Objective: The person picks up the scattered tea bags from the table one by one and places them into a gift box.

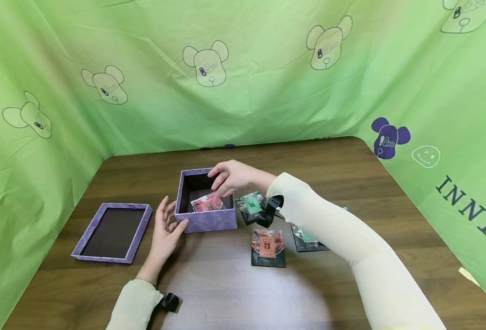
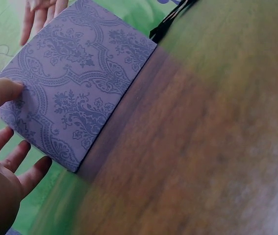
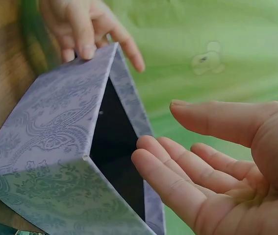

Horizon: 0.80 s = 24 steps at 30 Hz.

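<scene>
A purple patterned box (image 1: 206, 222) with a black inside stands uncovered on the table. In it lies a pink-and-red sachet (image 1: 205, 203) with printed writing. My left hand (image 1: 165, 231) is at the box's front left corner; in the left wrist view its thumb (image 2: 6, 89) presses on the front wall and its other fingers spread along the side. Over the box's right part hovers my right hand (image 1: 234, 178). In the right wrist view, the right thumb (image 3: 217, 117) and fingers stand apart, with nothing between them.
Left of the box lies its purple-rimmed lid (image 1: 140, 231), dark inside up. To the right are a green-labelled sachet (image 1: 250, 204), a red-labelled sachet (image 1: 268, 250) and another green-labelled sachet (image 1: 306, 242) partly hidden by the right sleeve. A green printed curtain (image 1: 259, 105) surrounds the table.
</scene>
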Tool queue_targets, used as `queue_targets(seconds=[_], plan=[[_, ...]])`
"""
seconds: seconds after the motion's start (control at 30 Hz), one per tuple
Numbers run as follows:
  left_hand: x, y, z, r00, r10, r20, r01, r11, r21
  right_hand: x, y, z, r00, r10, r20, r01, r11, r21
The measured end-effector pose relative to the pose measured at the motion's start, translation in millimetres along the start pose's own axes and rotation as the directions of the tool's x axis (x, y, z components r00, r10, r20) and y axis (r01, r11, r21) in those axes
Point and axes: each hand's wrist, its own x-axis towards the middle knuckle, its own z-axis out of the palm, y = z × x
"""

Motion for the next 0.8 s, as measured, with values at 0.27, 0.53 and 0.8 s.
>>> queue_targets(seconds=[0.27, 0.53, 0.8], plan=[[-1.1, 0.2, -0.1, 1.0, 0.004, -0.005, -0.004, 1.0, -0.012, -27.1, 14, -21, 1.0, -0.02, -0.017, 0.022, 0.99, 0.138], [0.2, -1.0, 0.7, 1.0, 0.018, -0.008, -0.018, 1.0, -0.011, -50.5, 43, -44, 0.998, -0.038, -0.051, 0.044, 0.989, 0.141], [1.3, -2.7, 1.0, 0.998, 0.055, -0.004, -0.055, 0.998, -0.016, -67.7, 79, -76, 0.994, 0.019, -0.103, 0.0, 0.985, 0.175]])
